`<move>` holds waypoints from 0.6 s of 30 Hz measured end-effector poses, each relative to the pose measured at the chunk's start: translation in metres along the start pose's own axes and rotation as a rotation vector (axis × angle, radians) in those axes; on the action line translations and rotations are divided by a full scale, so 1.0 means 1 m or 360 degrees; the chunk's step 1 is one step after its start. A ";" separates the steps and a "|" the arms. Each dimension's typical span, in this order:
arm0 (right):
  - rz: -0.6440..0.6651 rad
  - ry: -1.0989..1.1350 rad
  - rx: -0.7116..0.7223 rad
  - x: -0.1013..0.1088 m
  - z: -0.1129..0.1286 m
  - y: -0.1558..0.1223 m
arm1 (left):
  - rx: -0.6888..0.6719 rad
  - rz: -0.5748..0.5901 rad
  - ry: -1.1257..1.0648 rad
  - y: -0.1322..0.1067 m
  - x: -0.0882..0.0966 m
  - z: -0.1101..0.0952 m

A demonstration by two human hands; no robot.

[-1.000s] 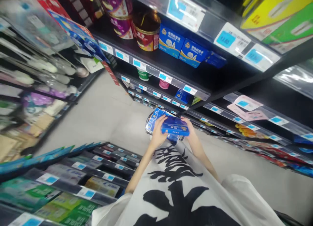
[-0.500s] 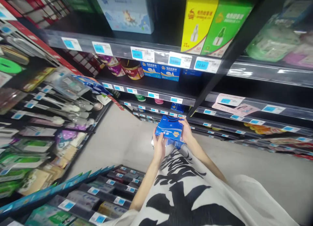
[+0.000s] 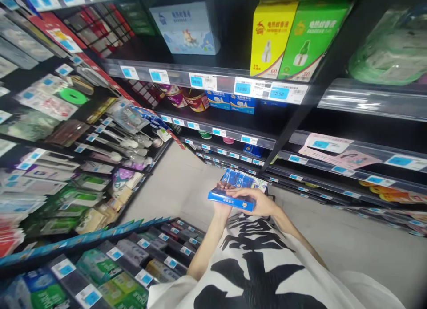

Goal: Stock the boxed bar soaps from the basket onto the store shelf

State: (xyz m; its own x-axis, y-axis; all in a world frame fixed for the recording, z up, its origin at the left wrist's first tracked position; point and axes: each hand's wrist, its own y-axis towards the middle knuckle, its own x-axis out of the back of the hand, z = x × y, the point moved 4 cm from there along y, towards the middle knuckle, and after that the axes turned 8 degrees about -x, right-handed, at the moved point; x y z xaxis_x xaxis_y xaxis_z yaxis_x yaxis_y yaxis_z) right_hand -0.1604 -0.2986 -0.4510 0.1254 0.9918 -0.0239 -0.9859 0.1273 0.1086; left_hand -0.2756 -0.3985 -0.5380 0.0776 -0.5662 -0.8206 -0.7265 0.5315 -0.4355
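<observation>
A flat blue mosquito-coil box [image 3: 230, 201] lies nearly level in front of my shirt. My left hand [image 3: 221, 209] supports it from below, palm up, with fingertips showing past its far edge. Across the top and the right end rests my right hand [image 3: 260, 202], its fingers stretched over the box, so both hands clasp it. Just beyond it, lower down, a carton [image 3: 263, 184] holds several blue-and-white packs [image 3: 245, 180]; my hands partly cover it.
Ahead stands a shelf unit [image 3: 227, 75] with price tags, a yellow box [image 3: 271, 37], a green box [image 3: 310, 37] and a pale blue box [image 3: 188, 28]. Hanging goods [image 3: 86, 184] line the left rack. A low shelf [image 3: 143, 255] stands at lower left, above grey floor [image 3: 170, 180].
The box has tipped from showing its broad printed face to lying flatter, edge toward me. My right hand has moved onto its top, my left underneath. The view has shifted, revealing the carton behind.
</observation>
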 end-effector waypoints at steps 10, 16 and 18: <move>-0.0597 0.0258 -0.0263 0.023 -0.028 -0.008 | -0.0070 -0.0088 0.0243 -0.006 0.005 0.009; -0.1709 0.1094 -0.0774 0.048 -0.095 -0.029 | 0.0066 0.0249 0.0692 -0.022 -0.011 0.025; -0.1654 0.1336 -0.1022 0.049 -0.109 -0.038 | 0.0062 0.0437 0.0914 -0.027 -0.015 0.032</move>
State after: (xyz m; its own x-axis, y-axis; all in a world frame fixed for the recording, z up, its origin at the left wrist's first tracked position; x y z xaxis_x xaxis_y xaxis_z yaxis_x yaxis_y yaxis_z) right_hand -0.1289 -0.2561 -0.5643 0.9098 0.1371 -0.3918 -0.4037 0.5116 -0.7585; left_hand -0.2354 -0.3841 -0.5262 -0.4943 -0.6480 -0.5795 -0.6417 0.7217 -0.2596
